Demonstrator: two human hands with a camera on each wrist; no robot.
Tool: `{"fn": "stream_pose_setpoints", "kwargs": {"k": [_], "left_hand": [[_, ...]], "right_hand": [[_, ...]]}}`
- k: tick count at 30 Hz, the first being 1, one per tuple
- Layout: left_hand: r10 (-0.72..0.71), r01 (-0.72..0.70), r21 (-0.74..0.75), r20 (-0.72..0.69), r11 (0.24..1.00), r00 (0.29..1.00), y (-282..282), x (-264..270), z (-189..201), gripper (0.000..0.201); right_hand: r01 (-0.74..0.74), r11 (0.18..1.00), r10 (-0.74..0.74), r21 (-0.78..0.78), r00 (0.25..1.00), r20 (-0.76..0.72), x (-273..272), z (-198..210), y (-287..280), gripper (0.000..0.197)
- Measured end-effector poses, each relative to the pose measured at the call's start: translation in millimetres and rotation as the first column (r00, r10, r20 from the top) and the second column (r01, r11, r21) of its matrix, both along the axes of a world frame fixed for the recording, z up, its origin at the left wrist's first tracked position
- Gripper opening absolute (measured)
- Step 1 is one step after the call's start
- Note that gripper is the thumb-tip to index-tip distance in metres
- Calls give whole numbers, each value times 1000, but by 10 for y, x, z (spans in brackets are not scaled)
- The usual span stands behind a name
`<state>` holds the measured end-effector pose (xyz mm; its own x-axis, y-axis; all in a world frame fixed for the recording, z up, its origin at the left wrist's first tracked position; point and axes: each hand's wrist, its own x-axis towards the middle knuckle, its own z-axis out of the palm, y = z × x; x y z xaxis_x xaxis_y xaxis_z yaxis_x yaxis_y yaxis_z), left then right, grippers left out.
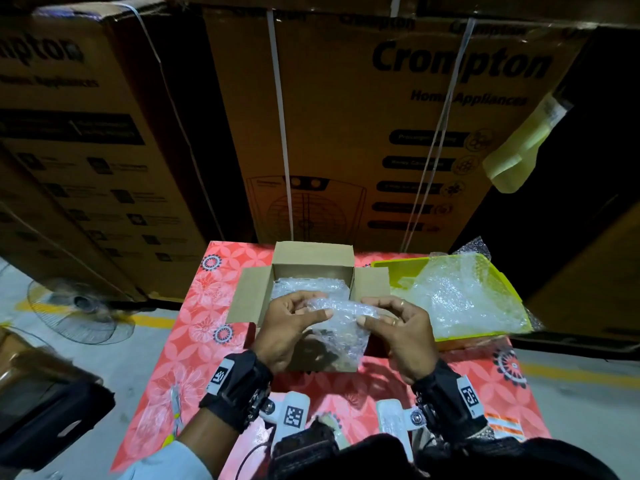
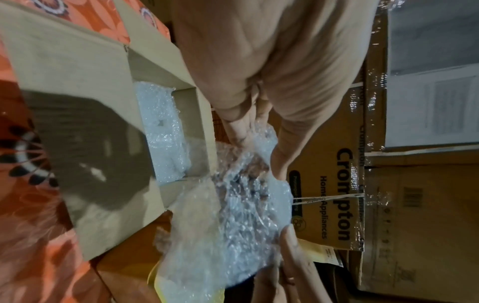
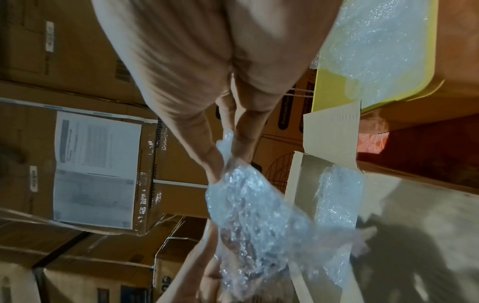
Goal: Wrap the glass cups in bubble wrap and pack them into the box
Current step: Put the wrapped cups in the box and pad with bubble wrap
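Both my hands hold a bundle of clear bubble wrap (image 1: 341, 327) just above the near side of a small open cardboard box (image 1: 313, 258). My left hand (image 1: 294, 323) pinches its left end and my right hand (image 1: 388, 322) pinches its right end. Whatever is inside the wrap shows only as a dark blur. In the left wrist view the bundle (image 2: 249, 205) hangs between the fingers (image 2: 241, 131); in the right wrist view it (image 3: 254, 209) looks the same. Another wrapped bundle (image 1: 304, 285) lies inside the box (image 2: 77, 82), also seen as a bundle (image 3: 337, 196) in the right wrist view.
A yellow tray (image 1: 505, 282) with loose bubble wrap (image 1: 460, 292) sits right of the box on the red floral tablecloth (image 1: 194, 341). Large Crompton cartons (image 1: 381, 116) stand stacked behind the table. A table fan (image 1: 76, 306) lies on the floor at left.
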<state>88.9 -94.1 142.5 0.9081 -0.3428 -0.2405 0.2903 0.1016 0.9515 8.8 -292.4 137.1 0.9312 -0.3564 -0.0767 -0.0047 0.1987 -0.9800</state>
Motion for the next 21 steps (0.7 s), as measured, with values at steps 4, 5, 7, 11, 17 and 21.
{"fn": "stream_pose_setpoints", "kwargs": {"k": [4,5,7,11,17,21], "left_hand": [[-24,23,-22,-57,1000,998,-38,-32,-8,23],[-54,53,-23,-53,998,997,-52,-46,1,20],[-64,65,9,-37,998,997,-87,-63,14,15],[-15,15,14,-44,1000,999,-115,-69,-18,22],[-32,30,-20,-142,999,989,-86,-67,48,18],[-68,69,7,-115,998,991,-46,-36,-43,32]], "right_hand": [[-36,999,38,38,998,-44,-12,5,29,18],[-46,998,48,41,998,-27,-22,19,54,16],[-40,999,40,-6,999,7,-33,34,75,15],[11,994,-9,-106,1000,20,-25,-37,45,19],[82,967,-60,-243,993,97,-98,-66,47,20],[71,967,-53,-243,996,77,-144,-91,59,14]]}}
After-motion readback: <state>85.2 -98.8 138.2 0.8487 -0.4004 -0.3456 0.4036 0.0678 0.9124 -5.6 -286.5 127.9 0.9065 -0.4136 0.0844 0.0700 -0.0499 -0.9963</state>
